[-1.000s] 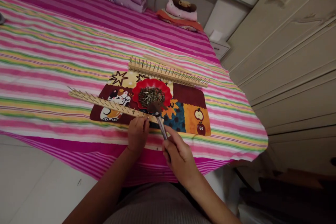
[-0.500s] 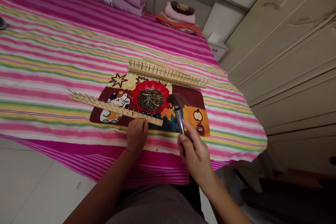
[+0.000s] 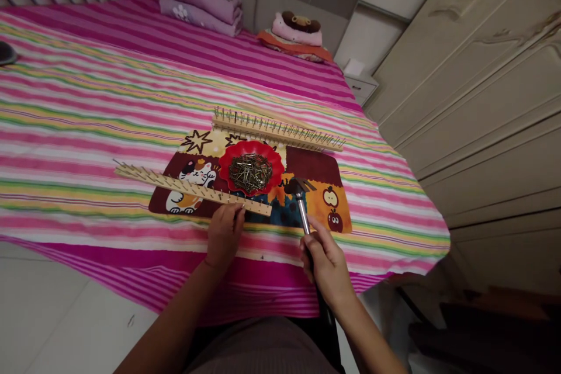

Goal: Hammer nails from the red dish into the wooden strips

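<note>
My right hand (image 3: 326, 263) is wrapped round the handle of a hammer (image 3: 303, 213), with its dark head raised just right of a wooden strip (image 3: 197, 191). Nails stand in that strip along its length, closely spaced at the left and sparser toward its right end. At the near edge of the strip, my left hand (image 3: 224, 234) is closed on it; its fingertips are partly hidden. Just behind the strip sits a red scalloped bowl (image 3: 225, 178) filled with loose nails (image 3: 250, 172).
Farther back lies another wooden strip (image 3: 276, 128) thick with upright nails. A patterned mat (image 3: 315, 162) lies under the bowl on the striped bed cover (image 3: 87, 128). Folded purple bedding (image 3: 197, 0) and a small cloth pile (image 3: 295, 35) stand behind; a wardrobe (image 3: 491, 82) rises at right.
The hammer's head has moved slightly right and down in the picture, away from the bowl. My left hand stays at the strip. The whole view has shifted a little.
</note>
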Available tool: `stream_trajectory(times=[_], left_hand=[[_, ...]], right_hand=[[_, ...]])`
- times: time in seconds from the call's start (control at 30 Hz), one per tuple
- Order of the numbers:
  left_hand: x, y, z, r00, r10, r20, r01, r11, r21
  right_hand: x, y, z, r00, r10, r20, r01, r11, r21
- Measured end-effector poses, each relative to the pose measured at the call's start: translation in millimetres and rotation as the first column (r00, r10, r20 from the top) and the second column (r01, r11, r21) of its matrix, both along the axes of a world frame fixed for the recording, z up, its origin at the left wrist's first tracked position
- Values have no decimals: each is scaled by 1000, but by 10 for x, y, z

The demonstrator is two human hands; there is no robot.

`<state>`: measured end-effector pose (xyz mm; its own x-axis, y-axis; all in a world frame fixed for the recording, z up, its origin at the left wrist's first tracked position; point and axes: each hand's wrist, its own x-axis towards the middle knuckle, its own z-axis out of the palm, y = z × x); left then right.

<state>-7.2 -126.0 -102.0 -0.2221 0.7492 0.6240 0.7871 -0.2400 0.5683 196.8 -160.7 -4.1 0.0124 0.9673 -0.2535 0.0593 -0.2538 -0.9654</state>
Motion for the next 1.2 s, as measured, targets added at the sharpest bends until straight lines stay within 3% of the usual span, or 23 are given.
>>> stream_trajectory(times=[0.17, 0.4, 0.6, 0.8, 0.93, 1.03, 1.1, 1.2], left_hand=[[-10, -9, 9, 999, 4, 47, -2, 999, -38], [8, 50, -2, 999, 49, -25, -50, 995, -83], [15, 69, 2, 993, 63, -95, -73, 993, -96], [4, 85, -8, 976, 87, -198, -113, 986, -120], [-2, 95, 1, 975, 82, -206, -100, 992, -75], [-14, 116, -7, 978, 74, -195, -85, 995, -52], [-22, 128, -19, 981, 62, -182, -73, 996, -55], [-33, 104, -13, 987, 26, -156, -37, 997, -70]], right_hand=[[-30, -61, -32, 997, 81, -7, -81, 997, -16], [-162, -126, -62, 970, 244, 9, -244, 969, 43], [-276, -124, 102, 920, 323, 223, -373, 896, 242], [-371, -129, 27, 890, 342, 303, -426, 859, 285], [-282, -109, 52, 918, 267, 294, -356, 882, 310], [-86, 109, 16, 910, 135, 392, -284, 891, 353], [91, 351, -85, 852, -17, 523, -227, 889, 399], [378, 720, -305, 678, -204, 706, -189, 880, 435]])
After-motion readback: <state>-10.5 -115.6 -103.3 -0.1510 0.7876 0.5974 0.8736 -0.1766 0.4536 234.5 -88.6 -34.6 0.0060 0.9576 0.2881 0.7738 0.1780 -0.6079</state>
